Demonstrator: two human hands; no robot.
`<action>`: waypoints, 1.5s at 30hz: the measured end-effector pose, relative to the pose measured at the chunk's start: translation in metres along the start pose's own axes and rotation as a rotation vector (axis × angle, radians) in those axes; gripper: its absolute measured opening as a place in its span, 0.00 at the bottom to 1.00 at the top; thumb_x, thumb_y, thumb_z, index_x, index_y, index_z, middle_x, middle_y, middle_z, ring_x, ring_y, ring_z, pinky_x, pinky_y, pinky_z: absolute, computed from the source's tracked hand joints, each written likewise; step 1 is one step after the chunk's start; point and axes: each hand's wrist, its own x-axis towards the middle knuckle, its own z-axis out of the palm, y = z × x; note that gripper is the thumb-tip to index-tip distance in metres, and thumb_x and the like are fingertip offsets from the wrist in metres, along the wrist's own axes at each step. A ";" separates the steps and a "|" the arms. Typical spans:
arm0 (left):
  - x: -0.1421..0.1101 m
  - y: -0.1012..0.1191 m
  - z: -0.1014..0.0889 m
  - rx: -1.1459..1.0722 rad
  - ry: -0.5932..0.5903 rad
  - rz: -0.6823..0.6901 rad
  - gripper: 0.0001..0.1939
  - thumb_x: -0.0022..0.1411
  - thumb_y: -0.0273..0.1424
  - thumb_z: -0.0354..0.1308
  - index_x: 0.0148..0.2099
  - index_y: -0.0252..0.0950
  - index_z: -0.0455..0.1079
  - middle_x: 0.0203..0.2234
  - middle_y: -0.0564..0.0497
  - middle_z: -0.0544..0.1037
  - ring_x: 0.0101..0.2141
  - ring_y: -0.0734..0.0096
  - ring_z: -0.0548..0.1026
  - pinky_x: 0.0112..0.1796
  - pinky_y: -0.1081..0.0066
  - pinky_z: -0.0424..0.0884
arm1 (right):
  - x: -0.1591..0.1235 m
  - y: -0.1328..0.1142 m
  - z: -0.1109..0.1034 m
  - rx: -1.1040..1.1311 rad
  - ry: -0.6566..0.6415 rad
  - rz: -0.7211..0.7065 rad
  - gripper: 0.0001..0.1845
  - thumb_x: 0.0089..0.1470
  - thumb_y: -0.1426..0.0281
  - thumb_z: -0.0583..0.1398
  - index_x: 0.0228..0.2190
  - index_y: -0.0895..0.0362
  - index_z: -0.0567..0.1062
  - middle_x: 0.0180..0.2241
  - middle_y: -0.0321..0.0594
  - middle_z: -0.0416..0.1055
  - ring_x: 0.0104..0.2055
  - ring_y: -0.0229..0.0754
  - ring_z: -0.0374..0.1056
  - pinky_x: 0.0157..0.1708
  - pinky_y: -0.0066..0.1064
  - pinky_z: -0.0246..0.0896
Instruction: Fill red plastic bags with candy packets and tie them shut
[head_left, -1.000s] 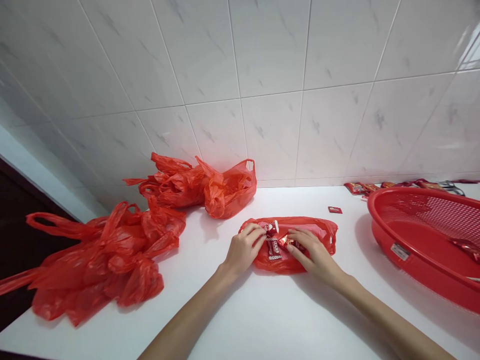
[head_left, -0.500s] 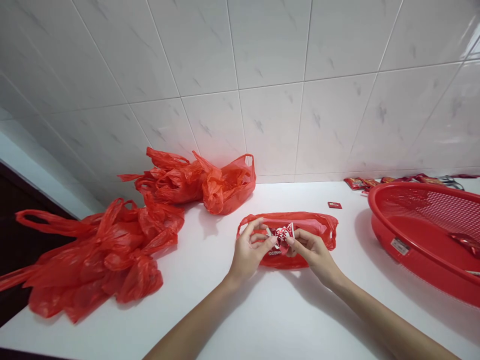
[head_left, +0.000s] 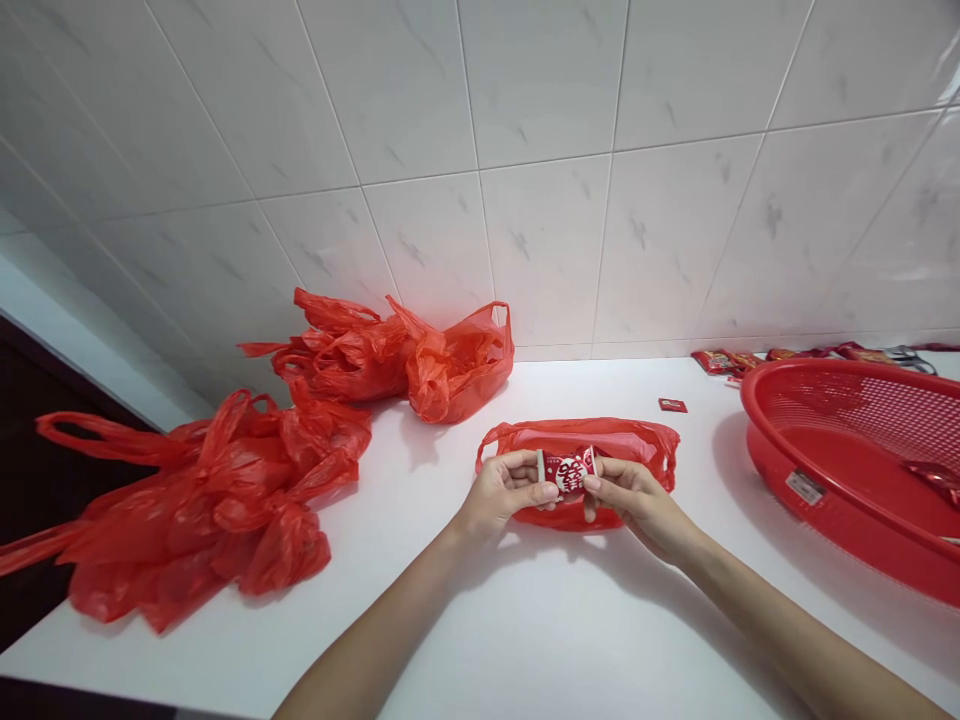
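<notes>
Between my two hands is a small red candy packet (head_left: 568, 472) with white lettering. My left hand (head_left: 510, 490) pinches its left end between thumb and fingers. On the right end, my right hand (head_left: 626, 495) has its thumb on the front and the fingers behind. The packet hangs over an open red plastic bag (head_left: 525, 436), which lies on the white table (head_left: 420, 640). My hands hide part of the bag's inside and its near side.
Several red plastic bags, bunched up, lie at the left (head_left: 225, 490) and against the tiled wall (head_left: 457, 365). A red plastic basket (head_left: 780, 450) stands at the right. Behind it are red packets (head_left: 712, 362); a small red card-like piece (head_left: 673, 405) lies nearer.
The packet has been turned so its lettered face shows flatter and more fully. My fingers have shifted to its two ends. The view has moved slightly.
</notes>
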 end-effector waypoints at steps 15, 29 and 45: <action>-0.002 0.001 -0.001 0.057 -0.046 0.044 0.20 0.50 0.38 0.73 0.42 0.32 0.80 0.34 0.44 0.82 0.32 0.68 0.76 0.33 0.71 0.73 | -0.002 0.006 -0.004 -0.012 0.124 -0.096 0.17 0.53 0.58 0.70 0.28 0.56 0.72 0.26 0.34 0.73 0.26 0.36 0.68 0.31 0.30 0.64; -0.001 -0.007 0.008 0.084 0.099 0.052 0.22 0.51 0.48 0.70 0.28 0.33 0.77 0.22 0.51 0.75 0.25 0.74 0.68 0.30 0.72 0.65 | -0.002 0.008 0.007 -0.069 0.075 -0.140 0.20 0.53 0.56 0.69 0.26 0.56 0.70 0.25 0.32 0.66 0.25 0.34 0.63 0.28 0.29 0.62; -0.004 -0.004 0.004 0.058 -0.009 -0.006 0.23 0.47 0.42 0.75 0.40 0.32 0.77 0.35 0.46 0.80 0.34 0.69 0.76 0.37 0.69 0.74 | -0.007 0.005 0.010 -0.144 0.092 -0.098 0.25 0.55 0.51 0.66 0.22 0.55 0.65 0.21 0.34 0.66 0.25 0.36 0.61 0.27 0.30 0.58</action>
